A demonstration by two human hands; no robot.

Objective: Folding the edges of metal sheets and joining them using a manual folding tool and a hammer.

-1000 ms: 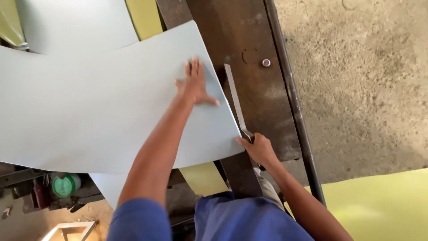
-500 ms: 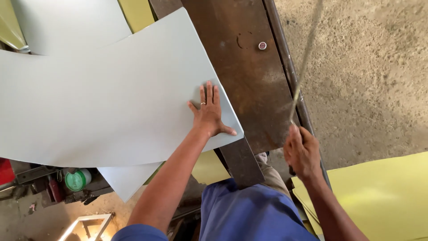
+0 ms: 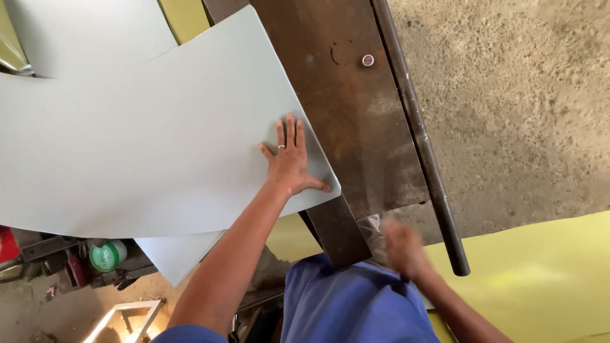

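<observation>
My left hand (image 3: 291, 159) lies flat, fingers spread, on a large pale grey sheet (image 3: 146, 146), close to its lower right corner. That corner overlaps a rusty brown metal bench (image 3: 352, 121). My right hand (image 3: 403, 251) is blurred with motion at the near end of the bench, just above my blue clothing (image 3: 356, 305). I cannot make out anything in it. The thin metal strip it held earlier is not in view.
A dark pipe (image 3: 422, 146) runs along the bench's right edge, with a small round cap (image 3: 367, 60) on the bench beside it. Yellow-green sheet (image 3: 534, 273) lies at lower right over sandy ground (image 3: 521, 108). A green round tin (image 3: 108, 255) and tools sit lower left.
My right hand dropped from the raised thin strip toward my body, and the strip has gone out of sight. My left hand stayed pressed on the grey sheet near its corner.
</observation>
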